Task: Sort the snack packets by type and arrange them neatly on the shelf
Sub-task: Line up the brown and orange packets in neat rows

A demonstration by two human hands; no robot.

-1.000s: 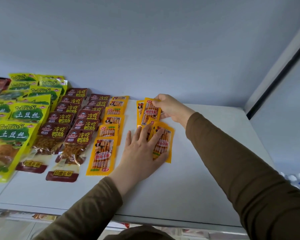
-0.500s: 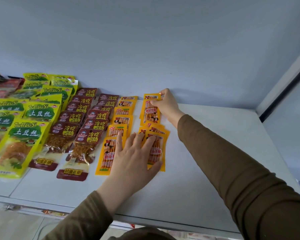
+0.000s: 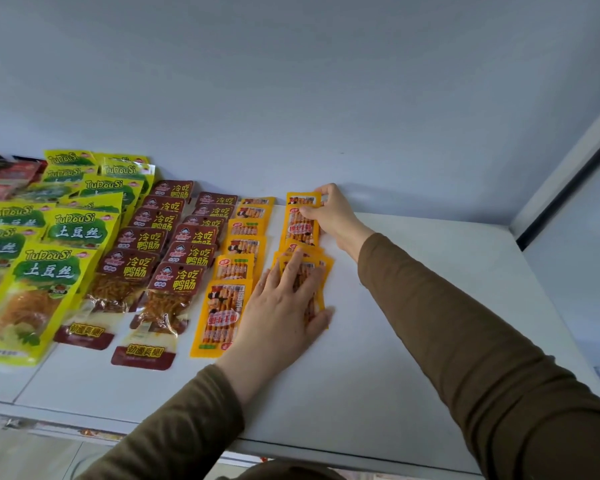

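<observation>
On the white shelf (image 3: 413,323) lie rows of snack packets: yellow-green packets (image 3: 45,271) at the left, dark red packets (image 3: 184,268) beside them, then a column of orange packets (image 3: 222,313). A second orange column runs to the right of it. My right hand (image 3: 333,216) pinches the orange packet (image 3: 302,226) at the back of that column, by the wall. My left hand (image 3: 284,313) lies flat with straight fingers on the front orange packets (image 3: 321,268), pressing them down.
The grey-blue back wall (image 3: 326,98) rises right behind the rows. A shelf upright (image 3: 568,174) stands at the right. More red packets (image 3: 4,174) sit at the far left back. The shelf's front edge (image 3: 326,452) runs below my arms.
My right hand has carried the orange packet further back towards the wall and set it in line. My left hand stays pressed on the front packets. The camera has shifted.
</observation>
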